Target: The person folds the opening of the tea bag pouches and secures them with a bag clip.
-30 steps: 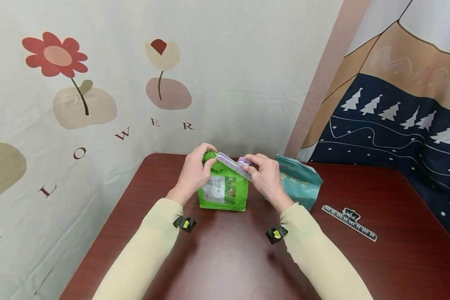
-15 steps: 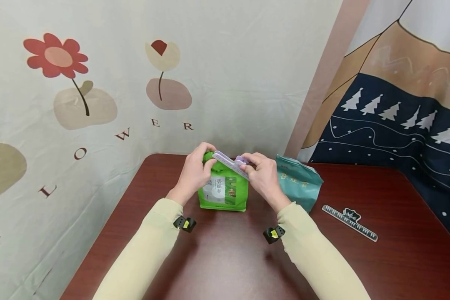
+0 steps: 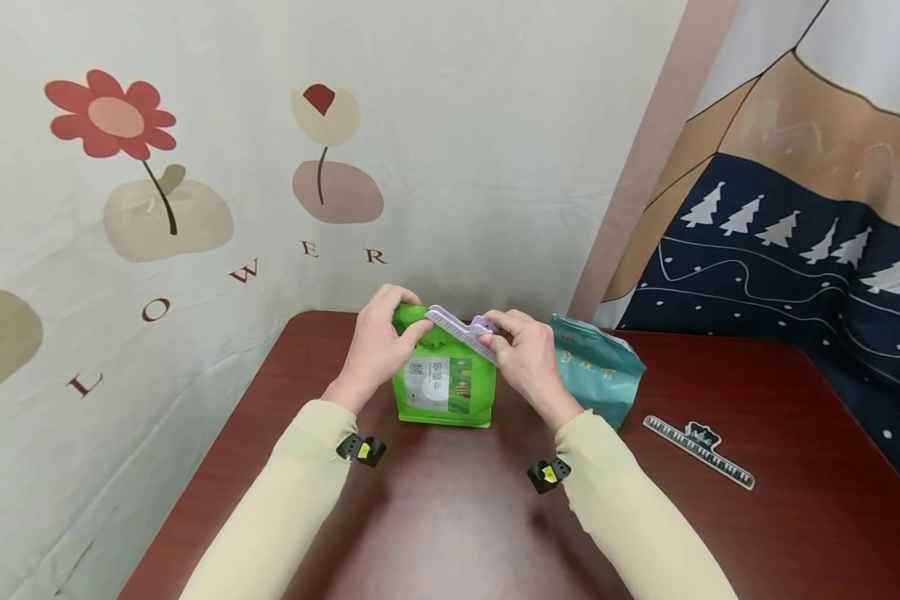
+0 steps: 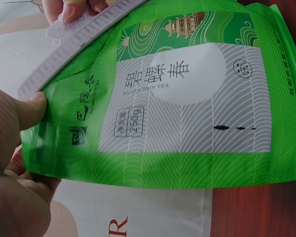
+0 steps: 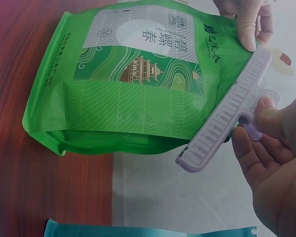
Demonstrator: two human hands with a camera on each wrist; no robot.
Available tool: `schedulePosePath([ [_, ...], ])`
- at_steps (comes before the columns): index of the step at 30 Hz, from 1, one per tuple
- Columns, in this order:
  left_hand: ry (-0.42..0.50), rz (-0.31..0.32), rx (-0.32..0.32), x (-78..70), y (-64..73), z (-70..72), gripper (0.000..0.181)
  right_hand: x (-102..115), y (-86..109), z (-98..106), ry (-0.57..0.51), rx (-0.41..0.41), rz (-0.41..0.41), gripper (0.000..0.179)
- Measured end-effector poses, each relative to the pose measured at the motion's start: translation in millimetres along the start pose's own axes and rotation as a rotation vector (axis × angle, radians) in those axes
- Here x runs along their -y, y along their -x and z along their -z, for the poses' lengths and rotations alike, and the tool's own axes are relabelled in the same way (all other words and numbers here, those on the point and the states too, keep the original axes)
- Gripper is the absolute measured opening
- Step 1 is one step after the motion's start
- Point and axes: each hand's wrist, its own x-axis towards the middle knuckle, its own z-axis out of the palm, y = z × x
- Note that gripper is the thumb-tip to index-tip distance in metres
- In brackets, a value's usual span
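A green tea bag (image 3: 444, 392) with a silver label stands on the table, its label reading Biluochun Tea in the left wrist view. My left hand (image 3: 377, 343) pinches the bag's top left corner between thumb and fingers. A long lilac clip (image 5: 227, 111) with a piano-key pattern lies slantwise across the right part of the bag's top. My right hand (image 3: 527, 354) pinches the clip's handle tabs, thumb on the near one. In the left wrist view, the clip's far end comes right up to my left thumb (image 4: 32, 109).
A teal bag (image 3: 600, 371) stands just right of my right hand, leaning. Farther right a black-and-white piano-key clip (image 3: 699, 451) lies on the dark red table (image 3: 450, 517). A printed cloth (image 3: 465, 150) hangs behind the table's back edge.
My left hand has shifted slightly left along the bag's top, uncovering more of the bag's upper front. My right hand and the lilac clip have moved slightly left.
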Motion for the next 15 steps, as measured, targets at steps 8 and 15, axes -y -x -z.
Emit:
schedulePosePath([
  [8,0.028,0.075,-0.020,-4.2,1.1,-4.9,0.023,-0.7,-0.4,1.2,-0.017,0.001,-0.012,0.015],
  [15,0.032,0.099,-0.018,-3.3,1.7,-5.2,0.023,-0.3,-2.1,-0.5,-0.030,0.001,-0.038,0.016],
])
